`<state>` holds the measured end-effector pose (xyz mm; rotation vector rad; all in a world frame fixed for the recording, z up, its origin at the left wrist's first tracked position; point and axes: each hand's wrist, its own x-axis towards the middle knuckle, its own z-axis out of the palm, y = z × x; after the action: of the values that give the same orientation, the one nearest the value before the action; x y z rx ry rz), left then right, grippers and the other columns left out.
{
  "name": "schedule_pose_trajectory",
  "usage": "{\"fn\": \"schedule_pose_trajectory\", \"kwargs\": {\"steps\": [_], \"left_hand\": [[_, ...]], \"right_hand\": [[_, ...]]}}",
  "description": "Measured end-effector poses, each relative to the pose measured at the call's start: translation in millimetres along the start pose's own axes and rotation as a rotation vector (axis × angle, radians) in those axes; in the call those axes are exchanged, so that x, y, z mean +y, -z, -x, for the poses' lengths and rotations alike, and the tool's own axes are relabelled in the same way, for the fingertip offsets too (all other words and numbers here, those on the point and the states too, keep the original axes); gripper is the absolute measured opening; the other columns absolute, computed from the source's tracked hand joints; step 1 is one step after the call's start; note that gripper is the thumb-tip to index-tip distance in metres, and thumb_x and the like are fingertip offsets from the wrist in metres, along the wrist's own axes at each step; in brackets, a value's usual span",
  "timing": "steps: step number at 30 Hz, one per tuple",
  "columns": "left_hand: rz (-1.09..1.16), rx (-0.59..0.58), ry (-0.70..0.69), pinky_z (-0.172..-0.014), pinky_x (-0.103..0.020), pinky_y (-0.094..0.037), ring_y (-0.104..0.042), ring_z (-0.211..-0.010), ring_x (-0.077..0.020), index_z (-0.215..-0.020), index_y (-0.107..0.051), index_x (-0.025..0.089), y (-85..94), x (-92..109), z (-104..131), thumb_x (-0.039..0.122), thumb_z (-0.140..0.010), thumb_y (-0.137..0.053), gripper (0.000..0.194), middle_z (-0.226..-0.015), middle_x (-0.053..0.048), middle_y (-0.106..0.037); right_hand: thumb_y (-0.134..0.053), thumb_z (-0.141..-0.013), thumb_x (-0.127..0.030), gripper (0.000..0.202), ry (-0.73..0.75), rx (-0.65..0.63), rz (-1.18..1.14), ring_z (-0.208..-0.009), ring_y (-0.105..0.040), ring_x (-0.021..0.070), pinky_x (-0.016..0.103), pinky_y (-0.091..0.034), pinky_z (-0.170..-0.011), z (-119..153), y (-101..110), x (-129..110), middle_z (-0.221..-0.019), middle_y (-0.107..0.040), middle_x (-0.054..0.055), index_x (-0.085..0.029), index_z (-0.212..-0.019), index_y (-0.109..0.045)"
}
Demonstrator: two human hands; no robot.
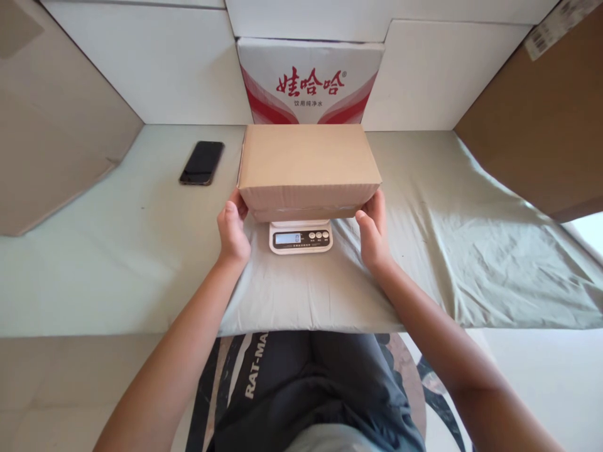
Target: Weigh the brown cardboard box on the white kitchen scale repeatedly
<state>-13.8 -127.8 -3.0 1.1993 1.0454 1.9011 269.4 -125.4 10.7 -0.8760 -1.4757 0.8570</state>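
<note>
A plain brown cardboard box (311,157) is held level between my two hands, over a white digital scale (301,248). My left hand (234,232) grips its near left corner, with the fingers partly hidden behind and under it. At the near right corner my right hand (374,232) holds it the same way, thumb toward me. The scale's display reads 0, and three round buttons sit to its right. Most of the scale's platform is hidden by the box; whether the two touch I cannot tell.
A black phone (202,163) lies on the pale green cloth (117,263), left of the box. Behind stands a white and red carton (311,81) with Chinese print. Large brown cardboard boxes flank the surface at left (56,125) and right (541,119).
</note>
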Motion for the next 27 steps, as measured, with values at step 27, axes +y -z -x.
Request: {"fn": "schedule_pose_trajectory", "kwargs": {"steps": [27], "left_hand": [[-0.045, -0.018, -0.018, -0.133, -0.056, -0.046, -0.063, -0.154, -0.0390, -0.137, -0.080, 0.024, 0.6, 3, 0, 0.091, -0.099, -0.048, 0.084, -0.149, -0.015, -0.077]], "right_hand": [[-0.062, -0.096, -0.076, 0.072, -0.045, 0.000, -0.041, -0.164, -0.049, 0.0371, 0.064, -0.050, -0.135, -6, 0, -11, -0.172, -0.055, 0.006, -0.041, -0.158, -0.050]]}}
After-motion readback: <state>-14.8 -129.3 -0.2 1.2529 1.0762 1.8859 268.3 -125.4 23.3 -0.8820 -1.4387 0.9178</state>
